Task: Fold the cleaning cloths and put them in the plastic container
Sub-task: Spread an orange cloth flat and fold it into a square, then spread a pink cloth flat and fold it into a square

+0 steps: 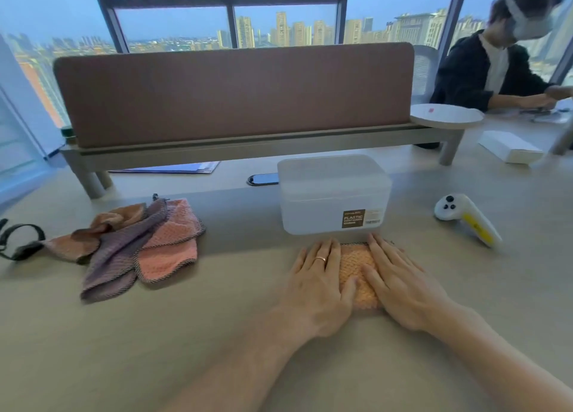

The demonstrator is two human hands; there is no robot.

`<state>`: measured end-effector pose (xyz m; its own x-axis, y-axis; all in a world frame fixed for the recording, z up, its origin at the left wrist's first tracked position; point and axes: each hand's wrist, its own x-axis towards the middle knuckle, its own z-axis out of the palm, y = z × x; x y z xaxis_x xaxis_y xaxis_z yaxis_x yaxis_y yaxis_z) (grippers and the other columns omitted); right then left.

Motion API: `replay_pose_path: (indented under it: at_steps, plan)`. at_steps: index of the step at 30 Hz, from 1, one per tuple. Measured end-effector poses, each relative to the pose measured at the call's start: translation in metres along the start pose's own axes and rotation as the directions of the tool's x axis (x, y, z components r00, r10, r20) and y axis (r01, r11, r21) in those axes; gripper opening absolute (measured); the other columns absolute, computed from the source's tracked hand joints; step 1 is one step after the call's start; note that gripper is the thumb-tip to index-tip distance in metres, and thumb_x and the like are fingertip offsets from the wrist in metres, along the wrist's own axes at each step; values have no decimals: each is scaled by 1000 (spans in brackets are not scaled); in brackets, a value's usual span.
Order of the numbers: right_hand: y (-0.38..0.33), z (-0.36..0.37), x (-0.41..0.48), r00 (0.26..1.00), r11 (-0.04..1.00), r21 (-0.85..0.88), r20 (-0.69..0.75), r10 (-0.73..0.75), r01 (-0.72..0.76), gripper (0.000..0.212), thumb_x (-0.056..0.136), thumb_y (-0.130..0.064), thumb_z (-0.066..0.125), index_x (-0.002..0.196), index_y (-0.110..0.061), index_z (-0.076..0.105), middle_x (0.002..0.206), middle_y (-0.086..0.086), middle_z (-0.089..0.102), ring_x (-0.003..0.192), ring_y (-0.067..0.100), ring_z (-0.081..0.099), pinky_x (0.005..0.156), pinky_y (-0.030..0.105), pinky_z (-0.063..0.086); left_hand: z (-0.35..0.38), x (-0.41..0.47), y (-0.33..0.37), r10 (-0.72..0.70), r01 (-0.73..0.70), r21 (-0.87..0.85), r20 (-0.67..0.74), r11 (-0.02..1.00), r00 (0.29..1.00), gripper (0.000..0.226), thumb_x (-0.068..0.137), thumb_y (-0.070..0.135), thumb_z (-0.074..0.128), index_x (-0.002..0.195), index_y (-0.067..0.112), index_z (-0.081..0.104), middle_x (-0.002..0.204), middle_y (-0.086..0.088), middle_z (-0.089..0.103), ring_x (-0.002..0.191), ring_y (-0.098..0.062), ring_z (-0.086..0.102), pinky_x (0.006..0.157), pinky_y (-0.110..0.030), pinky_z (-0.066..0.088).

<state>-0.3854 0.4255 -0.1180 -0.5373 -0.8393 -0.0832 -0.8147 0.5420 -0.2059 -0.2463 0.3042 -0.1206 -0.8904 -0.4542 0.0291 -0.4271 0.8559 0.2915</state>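
A small folded orange cloth (356,266) lies on the desk just in front of the translucent plastic container (335,194), whose lid is on. My left hand (319,284) lies flat on the cloth's left side, fingers straight, a ring on one finger. My right hand (400,284) presses flat on its right side. Only a strip of the cloth shows between the hands. A loose heap of unfolded cloths (133,244), pink, purple and orange, sits on the desk to the left.
A white and yellow controller (465,216) lies right of the container. A phone (263,179) lies behind it, under the brown desk divider (235,92). A black strap (18,241) is at the far left. Another person (496,64) sits at the back right.
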Motion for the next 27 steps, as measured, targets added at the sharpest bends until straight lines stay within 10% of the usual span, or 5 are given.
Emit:
replay_pose_path:
  at_steps: [6, 10, 13, 18, 27]
  plan:
    - [4, 4, 8, 1000, 1000, 10, 13, 8, -8, 98, 72, -74, -17, 158, -26, -15, 167, -10, -15, 152, 3, -14, 125, 31, -6, -43, -30, -81, -50, 26, -138, -172, 990, 984, 57, 104, 49, 36, 156, 24, 34, 159, 0, 41, 148, -18, 33, 122, -33, 24]
    - [4, 8, 5, 996, 999, 39, -90, 16, -12, 98, 74, -80, -14, 159, -29, -10, 168, -12, -10, 153, 4, -13, 124, 30, -2, -91, -50, -188, -350, 350, -98, -499, 932, 793, 39, 93, 27, 63, 131, 17, 60, 133, -9, 62, 125, -31, 56, 105, -41, 42]
    - [-2, 2, 0, 973, 998, 67, -233, 2, 14, 86, 86, -78, 0, 160, -34, 0, 170, -8, 4, 154, 7, -6, 123, 33, 5, -110, -62, -243, -509, 552, -15, -410, 834, 757, 38, 87, 27, 68, 124, 21, 65, 125, -7, 68, 118, -33, 61, 98, -44, 49]
    - [-33, -15, -4, 915, 990, 58, -392, -99, 132, 78, 91, -74, 13, 158, -35, 21, 167, -7, 15, 156, 11, 3, 124, 43, 14, -120, -58, -265, -420, 480, -11, -501, 877, 757, 11, 84, 17, 71, 88, 24, 78, 87, 0, 77, 89, -27, 69, 82, -41, 55]
    - [-144, -31, 7, 854, 900, 145, -409, -323, 410, 62, 93, -67, 25, 144, -39, 44, 158, -21, 28, 151, 3, 15, 120, 26, 15, -116, -64, -274, -369, 397, 39, -297, 917, 881, 21, 86, 29, 66, 106, 24, 66, 104, 1, 69, 99, -23, 65, 87, -40, 54]
